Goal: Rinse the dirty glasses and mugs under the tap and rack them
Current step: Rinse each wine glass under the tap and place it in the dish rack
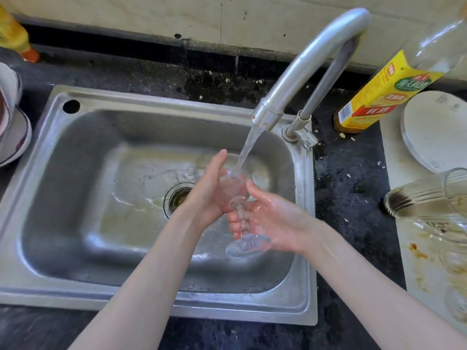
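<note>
A clear stemmed glass (pixel 236 198) is held over the middle of the sink (pixel 75 152), tilted with its bowl up under the tap (pixel 298 79) and its foot toward the camera. Running water (pixel 249 147) falls into the bowl. The left hand (pixel 209 190) cups the bowl's side, fingers laid along it, and the right hand (pixel 273 218) has its grip closed loosely around the stem, just above the foot.

This looks like the rinsing step for this one glass. Next it would need tipping out and carrying to a rack, with a firm hold, since wet glass is likely slippery.

On the counter (pixel 348 188) to the right, more glassware (pixel 429 195) lies near a white plate (pixel 434 130) and a yellow-labelled bottle (pixel 374 97); these glasses are cut off by the frame edge and blurred, so their number and state are unclear. No rack is in view. Bowls (pixel 10 117) at the left edge are only partly visible
</note>
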`<state>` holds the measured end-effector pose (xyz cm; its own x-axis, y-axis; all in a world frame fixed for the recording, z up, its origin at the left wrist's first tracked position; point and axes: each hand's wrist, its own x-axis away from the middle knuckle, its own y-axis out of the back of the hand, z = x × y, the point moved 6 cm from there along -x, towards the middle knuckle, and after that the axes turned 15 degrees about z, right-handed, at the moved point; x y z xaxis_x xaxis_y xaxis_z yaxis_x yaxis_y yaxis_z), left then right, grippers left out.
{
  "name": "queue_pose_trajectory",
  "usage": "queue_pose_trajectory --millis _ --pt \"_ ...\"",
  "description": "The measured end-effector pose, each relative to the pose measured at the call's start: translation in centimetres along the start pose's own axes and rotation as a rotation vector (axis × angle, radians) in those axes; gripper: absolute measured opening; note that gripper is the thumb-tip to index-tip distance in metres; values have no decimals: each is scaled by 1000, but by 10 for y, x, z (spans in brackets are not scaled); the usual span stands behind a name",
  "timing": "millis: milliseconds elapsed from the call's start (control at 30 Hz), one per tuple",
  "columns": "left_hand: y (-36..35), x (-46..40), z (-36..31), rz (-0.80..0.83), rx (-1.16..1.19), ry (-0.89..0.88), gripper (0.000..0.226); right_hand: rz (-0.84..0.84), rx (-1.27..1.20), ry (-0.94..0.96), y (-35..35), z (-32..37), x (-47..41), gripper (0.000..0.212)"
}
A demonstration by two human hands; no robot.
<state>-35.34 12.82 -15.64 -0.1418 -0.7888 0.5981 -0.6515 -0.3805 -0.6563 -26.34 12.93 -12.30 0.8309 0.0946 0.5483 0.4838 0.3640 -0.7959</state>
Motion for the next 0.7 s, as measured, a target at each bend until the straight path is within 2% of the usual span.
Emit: queue_pose_trajectory --millis 33,133,233,267,300,367,433,533,700 --pt "3 0 -1 -53 66 -5 57 -6 54 -3 -2 3 5 37" --pt "12 0 -7 -168 280 -63 41 -50 137 30 -5 16 14 32" --pt "24 1 -5 -255 465 -92 53 -149 176 126 -3 29 12 37" --pt "31 0 -3 -288 547 -117 49 -186 177 164 -1 32 9 36" --pt "38 0 -1 -315 632 -135 42 -211 161 196 1 34 7 33" --pt "51 1 4 -342 726 -139 51 -202 103 236 3 34 0 21" --pt "60 2 8 -375 741 -128 64 -151 66 258 1 31 -5 13" --pt "66 5 10 -414 747 -146 68 -89 43 280 -1 26 -11 9" --pt "69 7 12 -439 734 -144 67 -9 105 284 -6 24 -13 37"
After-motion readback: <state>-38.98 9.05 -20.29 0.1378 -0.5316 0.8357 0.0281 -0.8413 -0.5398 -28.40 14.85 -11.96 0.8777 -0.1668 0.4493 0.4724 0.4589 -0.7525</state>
